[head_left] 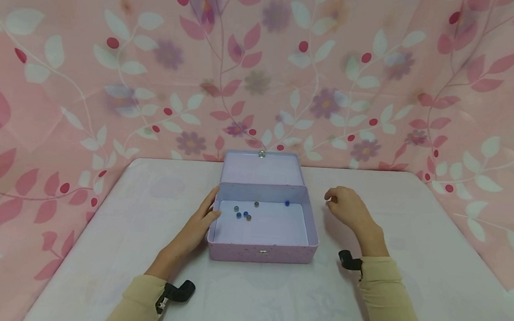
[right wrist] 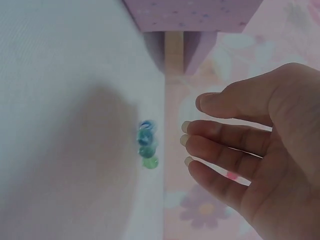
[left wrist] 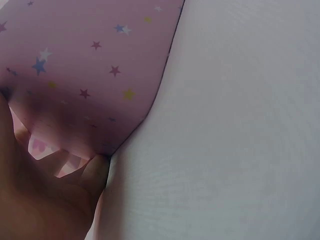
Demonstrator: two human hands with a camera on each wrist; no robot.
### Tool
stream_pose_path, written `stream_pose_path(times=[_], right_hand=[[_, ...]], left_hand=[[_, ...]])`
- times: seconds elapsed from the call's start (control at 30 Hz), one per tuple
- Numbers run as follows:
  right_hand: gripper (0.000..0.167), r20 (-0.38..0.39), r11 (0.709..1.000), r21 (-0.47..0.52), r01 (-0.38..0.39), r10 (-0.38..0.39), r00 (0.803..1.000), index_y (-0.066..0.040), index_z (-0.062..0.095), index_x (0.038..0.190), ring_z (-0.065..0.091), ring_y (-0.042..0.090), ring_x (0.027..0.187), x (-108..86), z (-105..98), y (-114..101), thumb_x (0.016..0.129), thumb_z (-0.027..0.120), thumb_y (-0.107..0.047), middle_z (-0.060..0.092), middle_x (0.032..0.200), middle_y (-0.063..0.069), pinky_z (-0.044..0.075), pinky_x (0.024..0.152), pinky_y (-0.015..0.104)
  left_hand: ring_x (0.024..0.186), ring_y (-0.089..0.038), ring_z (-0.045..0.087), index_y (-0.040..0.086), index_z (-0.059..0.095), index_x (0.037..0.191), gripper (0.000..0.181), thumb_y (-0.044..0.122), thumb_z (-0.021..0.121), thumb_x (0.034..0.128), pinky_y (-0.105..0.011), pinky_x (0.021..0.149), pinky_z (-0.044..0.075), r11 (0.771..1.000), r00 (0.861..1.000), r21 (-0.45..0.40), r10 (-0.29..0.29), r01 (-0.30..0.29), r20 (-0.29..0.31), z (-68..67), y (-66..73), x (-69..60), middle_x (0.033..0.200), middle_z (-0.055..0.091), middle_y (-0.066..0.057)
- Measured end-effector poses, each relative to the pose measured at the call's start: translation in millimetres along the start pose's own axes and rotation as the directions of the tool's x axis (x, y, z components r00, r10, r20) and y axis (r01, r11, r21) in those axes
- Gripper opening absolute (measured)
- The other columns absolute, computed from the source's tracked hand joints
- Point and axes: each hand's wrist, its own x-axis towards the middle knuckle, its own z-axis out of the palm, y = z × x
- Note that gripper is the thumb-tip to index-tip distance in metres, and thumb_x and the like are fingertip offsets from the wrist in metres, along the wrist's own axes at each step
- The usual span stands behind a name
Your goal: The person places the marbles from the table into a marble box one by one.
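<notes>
A lilac tin box [head_left: 261, 254] with small stars stands on the table, its hinged lid [head_left: 263, 168] folded back. Several glass marbles [head_left: 236, 208] lie on its floor, most of them toward the left, with one blue marble [head_left: 287, 203] near the back right. My left hand [head_left: 197, 226] grips the box's left wall, thumb over the rim and fingers outside. Right of the box, my right hand [head_left: 349, 209] hovers with loosely bent fingers and holds nothing. Close to its fingertips, several blue and green marbles [right wrist: 146, 137] sit in a row on the table, mostly hidden in the head view.
A white cloth covers the table [head_left: 415, 235]. Behind it hangs a pink curtain [head_left: 265, 69] with leaves and flowers, which also runs along both sides. A small black wrist camera [head_left: 180, 291] is strapped to the left sleeve, another black camera [head_left: 349, 260] to the right.
</notes>
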Motion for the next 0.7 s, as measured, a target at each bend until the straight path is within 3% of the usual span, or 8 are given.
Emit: stream_pose_path(times=[0.5, 0.7], right_hand=[[0.028, 0.07, 0.996, -0.008, -0.085, 0.085, 0.994, 0.0, 0.073, 0.101, 0.058, 0.028, 0.083, -0.3, 7, 24, 0.081, 0.054, -0.002, 0.067, 0.09, 0.016, 0.049, 0.075, 0.044], [0.029, 0.097, 0.995, -0.003, -0.096, 0.096, 0.991, 0.0, 0.073, 0.1, 0.058, 0.029, 0.084, -0.5, 10, 26, 0.079, 0.053, 0.001, 0.067, 0.091, 0.016, 0.049, 0.077, 0.046]], left_hand=[[0.154, -0.04, 0.011, 0.031, 0.007, 0.161, 0.064, 0.023, 0.04, 0.1059, -0.065, 0.12, 0.016, 1.0, 1.0, -0.002, 0.026, -0.026, -0.001, -0.6, -0.7, 1.1, 0.169, 0.004, 0.005], [0.155, -0.038, 0.01, 0.041, 0.008, 0.158, 0.064, 0.026, 0.04, 0.1057, -0.066, 0.119, 0.015, 1.0, 0.999, -0.009, 0.028, -0.028, -0.022, 0.4, -23.9, 12.1, 0.168, 0.004, 0.011]])
